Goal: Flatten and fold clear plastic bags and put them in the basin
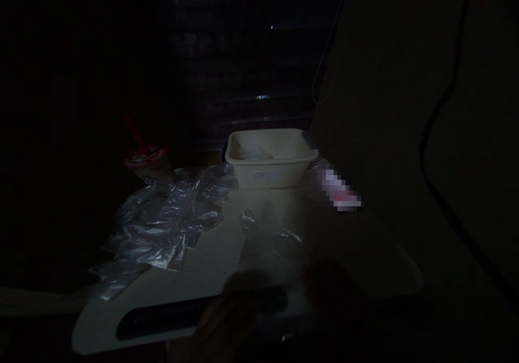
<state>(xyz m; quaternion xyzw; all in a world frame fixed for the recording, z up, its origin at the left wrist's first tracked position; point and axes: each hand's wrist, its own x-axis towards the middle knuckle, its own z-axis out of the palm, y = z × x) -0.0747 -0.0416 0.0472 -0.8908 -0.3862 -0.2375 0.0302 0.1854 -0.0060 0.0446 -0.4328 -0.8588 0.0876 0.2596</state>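
The picture is very dark. My left hand (227, 320) is at the table's front edge, over a long dark bar-shaped object (166, 317); its fingers are too dim to tell what they hold. My right hand (332, 287) is a dark blurred shape just to the right, its fingers hidden in shadow. A thin clear plastic bag (271, 244) lies flat on the pale table (211, 255) beyond both hands. Crumpled clear plastic bags (158, 222) are heaped on the left side of the table.
A cream plastic basin (270, 174) with plastic inside stands at the table's back. At the back left is a cup (150, 166) with a red lid and straw. A pixelated pink-and-white item (340, 193) lies right of the basin. A dark cable (430, 174) hangs at the right.
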